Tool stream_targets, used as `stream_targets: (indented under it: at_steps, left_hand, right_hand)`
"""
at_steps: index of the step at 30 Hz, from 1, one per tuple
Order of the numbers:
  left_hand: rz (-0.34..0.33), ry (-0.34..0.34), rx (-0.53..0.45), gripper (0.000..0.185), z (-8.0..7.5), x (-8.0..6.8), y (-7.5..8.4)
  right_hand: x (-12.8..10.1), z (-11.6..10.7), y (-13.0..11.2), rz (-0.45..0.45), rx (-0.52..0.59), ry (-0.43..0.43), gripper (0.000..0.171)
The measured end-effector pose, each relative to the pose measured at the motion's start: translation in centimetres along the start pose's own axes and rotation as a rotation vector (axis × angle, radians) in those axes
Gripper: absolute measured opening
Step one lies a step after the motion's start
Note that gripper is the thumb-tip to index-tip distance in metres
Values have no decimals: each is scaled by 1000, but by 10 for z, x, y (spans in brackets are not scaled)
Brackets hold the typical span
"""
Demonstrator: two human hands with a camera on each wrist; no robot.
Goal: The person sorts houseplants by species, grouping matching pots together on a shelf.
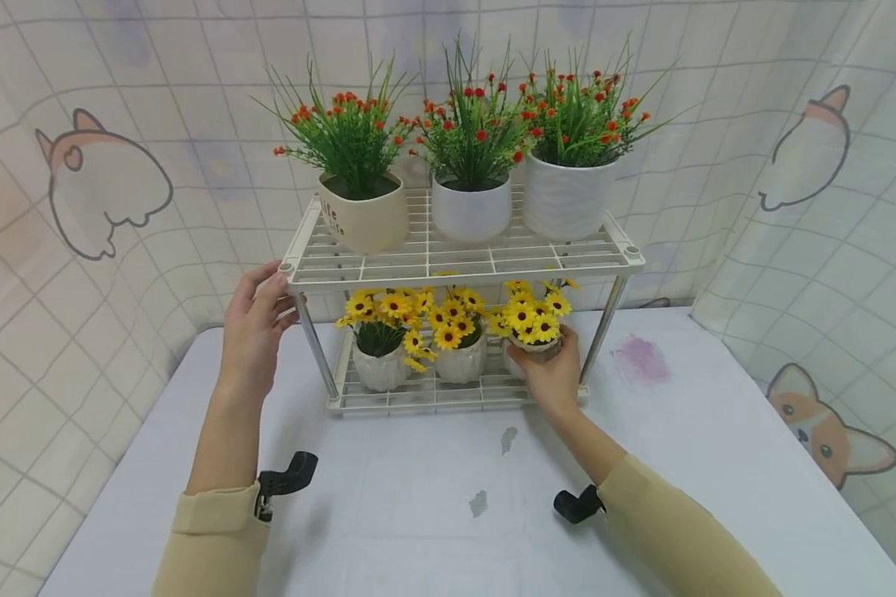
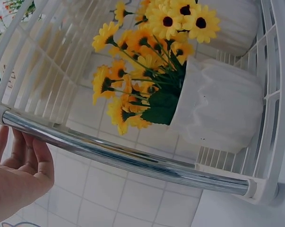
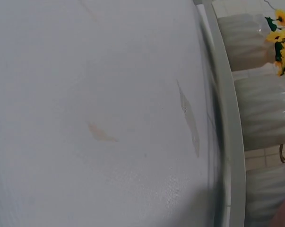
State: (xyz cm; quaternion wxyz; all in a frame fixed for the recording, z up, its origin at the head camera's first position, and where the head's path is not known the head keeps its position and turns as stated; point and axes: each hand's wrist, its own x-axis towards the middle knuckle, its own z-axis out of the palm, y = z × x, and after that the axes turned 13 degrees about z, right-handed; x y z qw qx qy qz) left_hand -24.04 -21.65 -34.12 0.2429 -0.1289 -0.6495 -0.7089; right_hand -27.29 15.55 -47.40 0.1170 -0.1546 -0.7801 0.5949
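Nearest to me are my two beige sleeves, each with a black camera clip at the wrist, stretched out over the pale table [image 1: 388,514] with its few small grey marks and a pink smear off to the right.

My right hand [image 1: 548,373] reaches to the lower shelf of the white wire rack [image 1: 627,253] and wraps its fingers round the small white pot of yellow flowers [image 1: 532,319] at the right end of that shelf. The pot stands on the shelf, just inside the right front leg, and my fingers curl about its front and underside. From the right wrist view I see only the table surface, the rack's edge and the ribbed white pots beside it; the hand itself is barely visible there.

My left hand [image 1: 254,332] is up at the rack's front left corner, by the chrome leg [image 2: 123,156]. Its fingers are loosely bent and lie against the corner of the top shelf; I cannot tell whether they truly grip it.

Two more white pots of yellow flowers [image 1: 381,340] [image 1: 459,336] stand left of the one I hold, close together in a row.

On the top shelf stand three larger pots of green grass with red blooms: a cream one [image 1: 363,217] on the left, a white one [image 1: 471,207] in the middle and a taller white one [image 1: 565,199] on the right. Behind hangs a checked curtain printed with cartoon dogs.
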Motion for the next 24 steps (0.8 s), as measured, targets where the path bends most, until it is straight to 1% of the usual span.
stream_targets:
  at_steps: [6,10,15,18,21,24]
  left_hand:
    - [11,-11,0,43,0,1,-1]
    - [14,-14,20,44,1,2,-1]
    - [9,-15,23,42,-1,1,-1]
    - [8,-25,14,38,-5,-1,-3]
    - [-1,-35,16,36,-12,-5,-8]
    - [-26,-36,24,35,-21,-10,-15]
  right_hand:
    - [9,-4,1,-8,-57,4,90]
    - [7,-10,-3,20,-102,-50,92]
    - [-4,-23,-6,75,-173,-166,93]
    - [-16,-36,-8,103,-200,-248,91]
    - [-28,-54,-8,93,-234,-344,83]
    - [-36,-76,-5,36,-298,-459,67]
